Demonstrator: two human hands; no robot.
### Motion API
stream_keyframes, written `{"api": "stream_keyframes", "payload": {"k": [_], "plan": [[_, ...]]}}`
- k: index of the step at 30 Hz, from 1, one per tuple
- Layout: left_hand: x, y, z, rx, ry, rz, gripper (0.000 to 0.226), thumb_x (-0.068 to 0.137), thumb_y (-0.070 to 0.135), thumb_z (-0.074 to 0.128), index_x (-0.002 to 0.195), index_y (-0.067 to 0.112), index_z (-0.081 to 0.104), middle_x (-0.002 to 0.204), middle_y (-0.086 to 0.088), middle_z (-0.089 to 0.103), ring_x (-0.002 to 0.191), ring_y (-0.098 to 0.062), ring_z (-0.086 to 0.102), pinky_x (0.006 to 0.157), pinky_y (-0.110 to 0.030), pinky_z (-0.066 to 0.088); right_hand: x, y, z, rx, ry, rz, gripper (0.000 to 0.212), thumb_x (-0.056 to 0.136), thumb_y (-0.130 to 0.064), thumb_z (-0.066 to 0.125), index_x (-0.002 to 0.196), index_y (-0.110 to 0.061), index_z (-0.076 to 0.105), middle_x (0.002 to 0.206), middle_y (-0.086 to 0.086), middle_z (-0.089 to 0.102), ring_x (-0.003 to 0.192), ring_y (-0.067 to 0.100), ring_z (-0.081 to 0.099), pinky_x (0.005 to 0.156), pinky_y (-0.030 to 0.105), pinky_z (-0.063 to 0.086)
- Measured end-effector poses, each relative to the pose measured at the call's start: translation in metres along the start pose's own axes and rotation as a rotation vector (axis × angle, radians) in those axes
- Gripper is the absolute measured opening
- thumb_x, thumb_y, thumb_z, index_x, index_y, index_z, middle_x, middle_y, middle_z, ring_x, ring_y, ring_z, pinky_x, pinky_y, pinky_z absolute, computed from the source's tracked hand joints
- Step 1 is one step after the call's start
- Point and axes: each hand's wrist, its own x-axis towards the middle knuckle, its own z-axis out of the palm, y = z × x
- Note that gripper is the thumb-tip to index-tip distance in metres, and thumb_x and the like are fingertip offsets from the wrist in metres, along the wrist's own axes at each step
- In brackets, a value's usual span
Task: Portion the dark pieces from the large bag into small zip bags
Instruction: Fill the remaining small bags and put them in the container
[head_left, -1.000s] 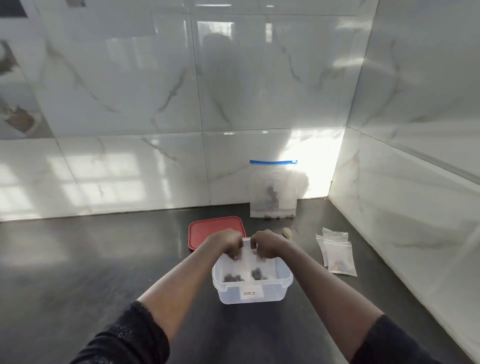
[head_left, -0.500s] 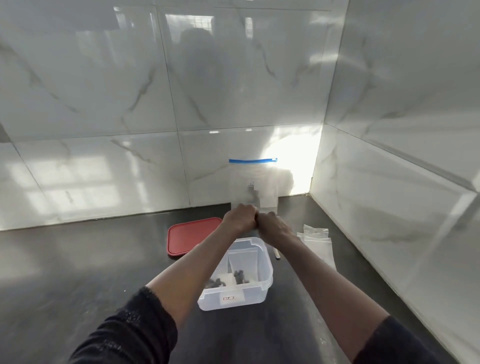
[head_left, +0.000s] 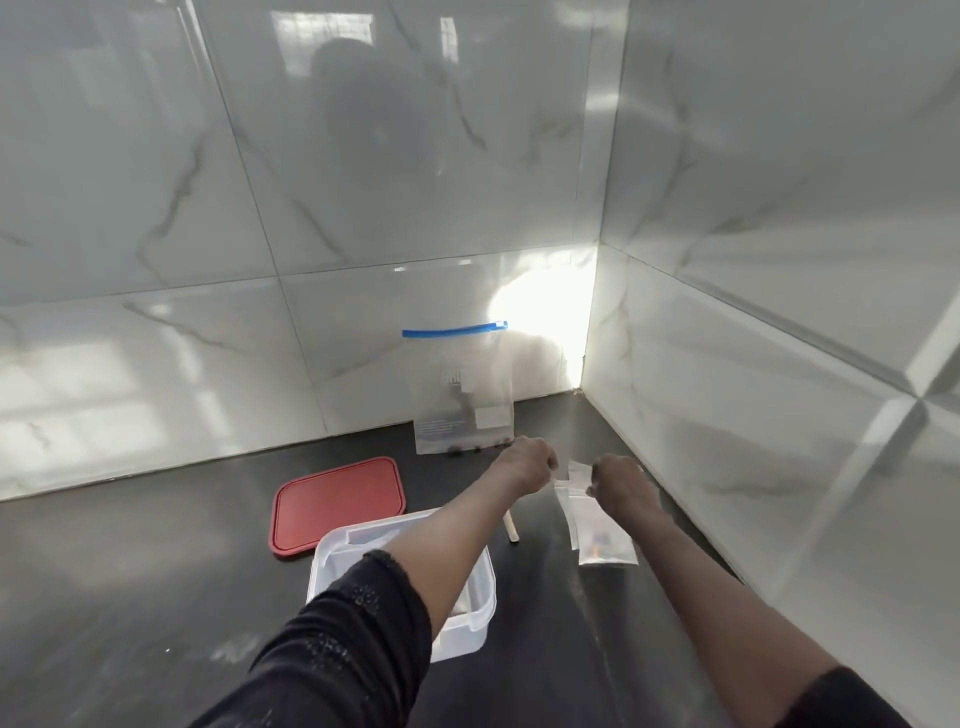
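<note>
Small zip bag (head_left: 573, 475) pinched by curled fingers of left hand (head_left: 524, 465) and right hand (head_left: 618, 483), hands held apart, stacked small bags (head_left: 605, 545) lain beneath the right wrist, large bag (head_left: 462, 410) with dark pieces (head_left: 457, 448) stood just beyond the left hand, clear tub (head_left: 332, 551) under the left forearm.

A home kitchen corner: glossy marble wall tiles (head_left: 363, 182) above dark countertop (head_left: 130, 597)

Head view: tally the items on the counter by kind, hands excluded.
Large zip bag: 1
Red lid: 1
Clear container: 1
Wooden stick: 1
Small zip bags: at least 3, overlapping, exact count unclear
Total: at least 7
</note>
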Motion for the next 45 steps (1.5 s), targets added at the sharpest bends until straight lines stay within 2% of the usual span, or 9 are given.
{"api": "stream_keyframes", "payload": {"k": [12, 17, 22, 25, 29, 32, 35, 39, 45], "plan": [[0.059, 0.005, 0.054, 0.145, -0.177, -0.082, 0.039, 0.094, 0.017, 0.045, 0.131, 0.027, 0.052, 0.135, -0.008, 0.053, 0.125, -0.028, 0.048, 0.104, -0.041, 0.04, 0.023, 0.035, 0.018, -0.246, -0.187, -0.213, 0.041, 0.089, -0.021, 0.061, 0.129, -0.021, 0.055, 0.134, 0.005, 0.055, 0.125, 0.025, 0.05, 0.102, 0.034, 0.041], [0.057, 0.007, 0.051, -0.034, -0.136, -0.065, 0.036, 0.088, 0.026, 0.063, 0.121, 0.01, 0.061, 0.127, -0.008, 0.06, 0.122, -0.02, 0.051, 0.099, -0.024, 0.037, 0.025, 0.039, 0.018, -0.239, -0.217, -0.255, 0.037, 0.088, -0.022, 0.062, 0.125, -0.02, 0.059, 0.128, 0.006, 0.059, 0.121, 0.027, 0.054, 0.099, 0.035, 0.042], [0.054, 0.007, 0.043, -0.168, -0.08, -0.099, 0.022, 0.082, 0.014, 0.07, 0.104, 0.008, 0.07, 0.113, -0.007, 0.068, 0.097, -0.013, 0.059, 0.07, -0.014, 0.041, 0.027, 0.035, 0.006, -0.072, -0.246, -0.271, 0.017, 0.085, -0.009, 0.064, 0.101, -0.01, 0.07, 0.106, 0.009, 0.069, 0.099, 0.022, 0.064, 0.077, 0.022, 0.043], [0.044, 0.006, 0.03, -0.228, -0.013, -0.113, 0.013, 0.084, 0.012, 0.067, 0.096, 0.01, 0.072, 0.108, -0.007, 0.069, 0.099, -0.017, 0.061, 0.079, -0.021, 0.045, 0.024, 0.026, -0.006, -0.057, -0.244, -0.303, 0.019, 0.085, -0.005, 0.062, 0.102, -0.009, 0.07, 0.104, 0.008, 0.07, 0.097, 0.022, 0.064, 0.079, 0.023, 0.045], [0.023, 0.002, 0.006, -0.189, 0.047, -0.04, 0.015, 0.087, 0.01, 0.057, 0.097, 0.008, 0.068, 0.107, -0.009, 0.067, 0.095, -0.018, 0.059, 0.074, -0.023, 0.041, 0.016, 0.01, -0.024, -0.079, -0.219, -0.362, 0.022, 0.085, 0.001, 0.049, 0.079, -0.015, 0.063, 0.079, 0.0, 0.057, 0.078, 0.019, 0.051, 0.068, 0.022, 0.037], [0.007, -0.002, -0.02, -0.141, 0.116, 0.008, 0.021, 0.087, 0.009, 0.054, 0.103, 0.009, 0.067, 0.107, -0.009, 0.067, 0.1, -0.021, 0.06, 0.075, -0.021, 0.04, 0.006, -0.007, -0.039, -0.095, -0.133, -0.381, 0.036, 0.084, -0.002, 0.048, 0.058, -0.026, 0.042, 0.071, -0.003, 0.051, 0.072, 0.018, 0.048, 0.058, 0.023, 0.035], [-0.011, -0.007, -0.049, -0.115, 0.185, 0.061, 0.023, 0.086, 0.006, 0.054, 0.106, 0.008, 0.067, 0.105, -0.009, 0.068, 0.097, -0.02, 0.062, 0.076, -0.02, 0.041, -0.001, -0.026, -0.051, -0.037, -0.033, -0.398, 0.038, 0.081, -0.001, 0.046, 0.054, -0.026, 0.035, 0.077, 0.003, 0.063, 0.069, 0.021, 0.06, 0.057, 0.026, 0.043], [-0.041, -0.019, -0.085, -0.203, 0.205, 0.092, 0.028, 0.082, -0.007, 0.046, 0.094, 0.005, 0.069, 0.087, -0.015, 0.073, 0.063, -0.012, 0.063, 0.074, -0.024, 0.051, -0.009, -0.061, -0.067, 0.094, 0.046, -0.506, 0.042, 0.079, 0.006, 0.043, 0.056, -0.027, 0.03, 0.068, 0.004, 0.056, 0.074, 0.028, 0.07, 0.065, 0.039, 0.054], [-0.084, -0.046, -0.123, -0.164, 0.202, 0.048, 0.03, 0.076, -0.009, 0.043, 0.083, 0.007, 0.068, 0.075, -0.012, 0.07, 0.057, -0.011, 0.06, 0.064, -0.02, 0.048, -0.029, -0.119, -0.083, 0.124, -0.004, -0.647, 0.034, 0.082, 0.01, 0.041, 0.071, -0.022, 0.045, 0.082, 0.017, 0.067, 0.076, 0.031, 0.069, 0.068, 0.039, 0.054]]}}
